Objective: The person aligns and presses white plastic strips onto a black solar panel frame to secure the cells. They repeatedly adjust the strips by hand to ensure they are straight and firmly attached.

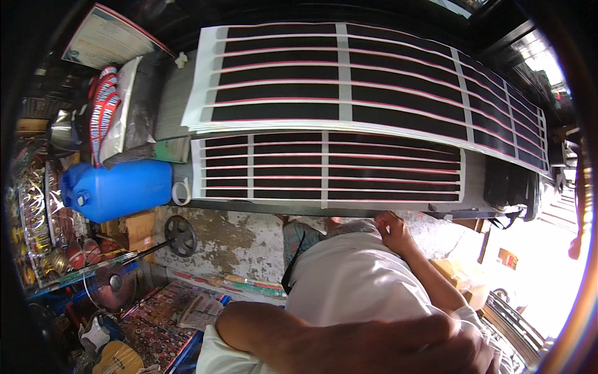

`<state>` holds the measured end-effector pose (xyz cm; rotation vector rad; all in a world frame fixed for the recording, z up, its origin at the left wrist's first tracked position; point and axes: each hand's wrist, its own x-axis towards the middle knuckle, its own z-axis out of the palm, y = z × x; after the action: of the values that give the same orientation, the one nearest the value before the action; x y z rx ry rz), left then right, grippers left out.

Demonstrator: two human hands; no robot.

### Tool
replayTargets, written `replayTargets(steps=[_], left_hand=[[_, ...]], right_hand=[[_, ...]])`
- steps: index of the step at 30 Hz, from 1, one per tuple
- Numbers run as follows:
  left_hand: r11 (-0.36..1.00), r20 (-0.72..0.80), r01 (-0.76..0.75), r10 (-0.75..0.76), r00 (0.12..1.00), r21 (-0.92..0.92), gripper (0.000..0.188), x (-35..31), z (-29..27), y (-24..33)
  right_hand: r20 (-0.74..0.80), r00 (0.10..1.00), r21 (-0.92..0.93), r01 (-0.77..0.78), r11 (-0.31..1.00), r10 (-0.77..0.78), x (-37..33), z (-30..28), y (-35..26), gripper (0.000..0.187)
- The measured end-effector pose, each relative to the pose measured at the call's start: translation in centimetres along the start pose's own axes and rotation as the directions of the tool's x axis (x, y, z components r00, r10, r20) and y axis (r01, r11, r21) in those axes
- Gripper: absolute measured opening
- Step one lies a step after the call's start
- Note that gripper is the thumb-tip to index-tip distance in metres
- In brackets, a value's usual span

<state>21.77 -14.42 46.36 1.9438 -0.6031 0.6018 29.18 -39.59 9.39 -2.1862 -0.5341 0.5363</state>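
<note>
Long white sheets printed with black bands and thin red lines lie on the dark table in front of me. A larger stack (pixel 405 87) lies at the back, and a shorter sheet (pixel 286 168) sits nearer, partly under it. My right hand (pixel 392 229) is at the table's near edge, below the shorter sheet, its fingers curled in. Nothing shows between them. My left hand (pixel 430 343) is bent across my chest, very close and blurred, so its fingers cannot be made out. At the shorter sheet's left end stands a roll of tape (pixel 181 192).
A blue jerrycan (pixel 118 190) stands left of the tape, with red lettered ribbons (pixel 104 112) behind it. A framed certificate (pixel 112 38) leans at the back left. Low on the left are a fan (pixel 114 283) and a black handwheel (pixel 180 236). Bright daylight comes from the right.
</note>
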Motion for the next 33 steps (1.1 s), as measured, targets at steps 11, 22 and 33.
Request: replayTargets(steps=[11, 22, 33], left_hand=[[1.000, 0.077, 0.011, -0.010, 0.997, -0.016, 0.039, 0.9, 1.3, 2.4], [0.703, 0.135, 0.530, -0.653, 0.745, 0.474, 0.029, -15.2, 3.6, -21.8], [0.188, -0.032, 0.856, -0.972, 0.231, 0.482, 0.032, -40.7, 2.5, -22.9]], right_hand=[[-0.042, 0.980, 0.146, -0.187, 0.972, 0.195, -4.9, -0.2, 6.7, 0.016], [-0.619, 0.643, 0.189, -0.435, 0.880, 0.451, -8.2, -7.5, 19.3, 0.011], [-0.723, 0.530, 0.214, -0.436, 0.874, 0.442, -5.5, -11.1, 21.8, 0.016]])
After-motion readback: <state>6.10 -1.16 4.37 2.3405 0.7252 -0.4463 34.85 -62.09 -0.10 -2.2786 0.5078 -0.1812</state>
